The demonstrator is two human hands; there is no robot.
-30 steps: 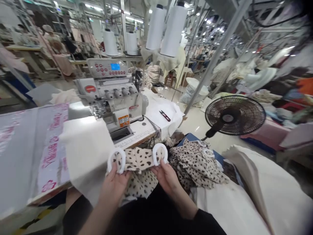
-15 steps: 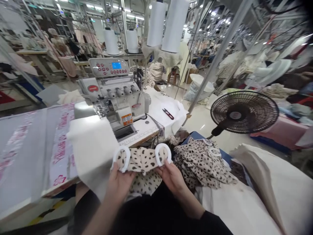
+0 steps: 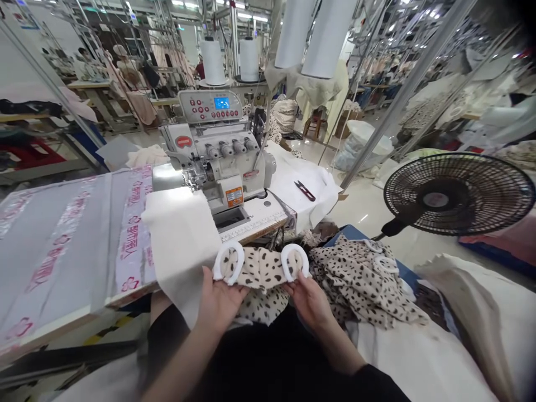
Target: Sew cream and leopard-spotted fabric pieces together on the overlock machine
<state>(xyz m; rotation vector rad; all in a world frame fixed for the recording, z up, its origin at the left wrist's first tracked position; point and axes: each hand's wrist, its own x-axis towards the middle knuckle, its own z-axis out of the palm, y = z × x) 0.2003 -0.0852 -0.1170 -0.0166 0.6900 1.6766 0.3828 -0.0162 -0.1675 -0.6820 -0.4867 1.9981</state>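
A cream fabric piece with dark spots point(image 3: 263, 267) is stretched between my hands above my lap, with a white ring-shaped trim point(image 3: 238, 273) at its left end and another white trim point(image 3: 305, 268) at its right. My left hand point(image 3: 220, 304) grips the left end from below, its fingers partly hidden under the cloth. At the right end, my right hand point(image 3: 310, 298) pinches the lower edge beside the trim. More spotted cloth point(image 3: 266, 306) hangs beneath the piece. Just beyond stands an overlock sewing machine point(image 3: 226, 156) with a lit display.
White cloth point(image 3: 180, 223) drapes over the table edge at left. Red-handled thread snips point(image 3: 305, 190) lie right of the machine. A spotted fabric pile point(image 3: 360, 273) sits to my right, below a black fan point(image 3: 456, 195). Large thread cones point(image 3: 326, 39) stand above.
The view has shifted so that the scene sits further right. My hands still hold the spotted piece by both ends; my left thumb now points away from the cloth.
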